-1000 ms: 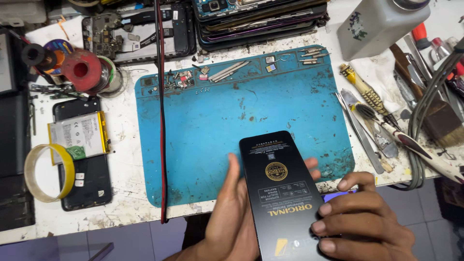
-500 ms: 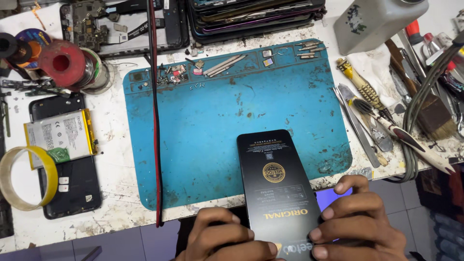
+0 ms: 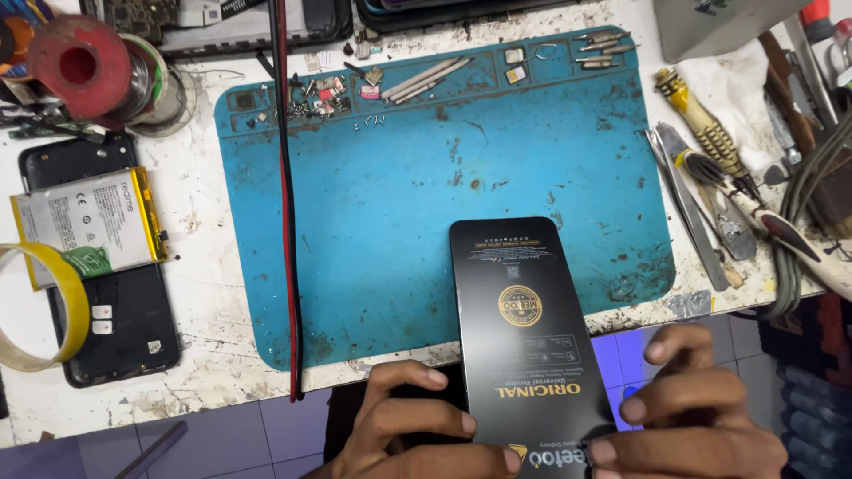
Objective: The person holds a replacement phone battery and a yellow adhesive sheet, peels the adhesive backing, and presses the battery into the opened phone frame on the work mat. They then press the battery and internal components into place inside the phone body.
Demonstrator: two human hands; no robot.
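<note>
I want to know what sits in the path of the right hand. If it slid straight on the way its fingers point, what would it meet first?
The right hand points leftward, fingertips already on the black flat package. Past the package, it would likely meet the left hand, gripping the opposite edge.

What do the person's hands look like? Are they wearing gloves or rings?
Both hands are bare. The left hand and the right hand show no gloves, and no rings show on the fingers in view. The fingernails are short and plain. No sleeves or watch can be seen, because the wrists run off the bottom edge of the picture.
</note>
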